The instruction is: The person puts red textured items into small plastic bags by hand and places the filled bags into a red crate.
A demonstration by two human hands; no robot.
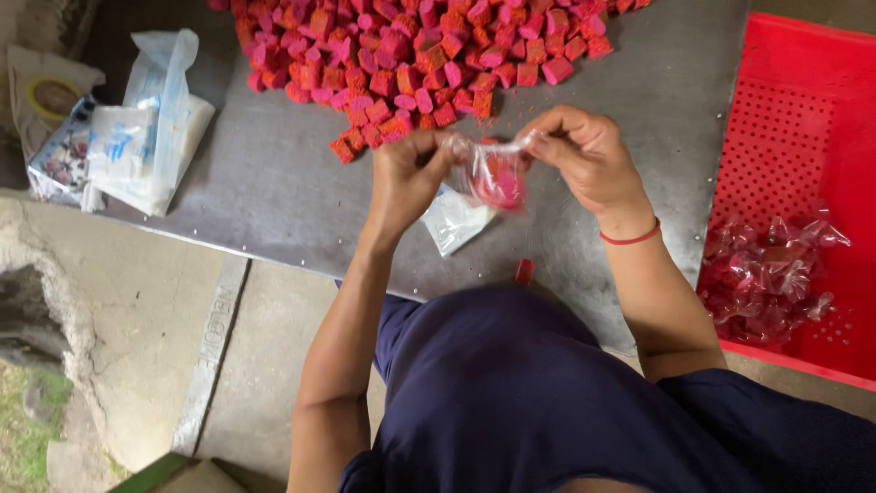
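Both hands are up over the grey metal tabletop [274,183], working one piece btw them. Left hand [406,178] has its fingers curled in tight, pinching one end of a small clear plastic wrapper with a pink-red cube inside [497,183]. Right hand [584,155] pinches the other end w/ thumb and fingertips pressed together, rest of the fingers bent over it. So the wrapped cube hangs right between the two hands, off the table, a bit blurry so can't make out the twist itself.

Just under the hands, touching the tabletop, lies a small stack of clear plastic wrapper sheets [452,219]. Nearer the person's body than the right hand, one loose red cube [524,270] sits by the table edge. Beyond both hands, farther from the body, there's a big heap of pink and red-orange cubes [420,55], its nearest pieces just past the left knuckles.

Out to the right of the right hand, well apart, a red perforated plastic crate [785,119] w/ a pile of wrapped red pieces in crinkly clear plastic [771,274] in it. Far off to the left of the left hand, white-and-blue plastic bags [151,128] at the table corner. Thin red band [630,239] on the right wrist.
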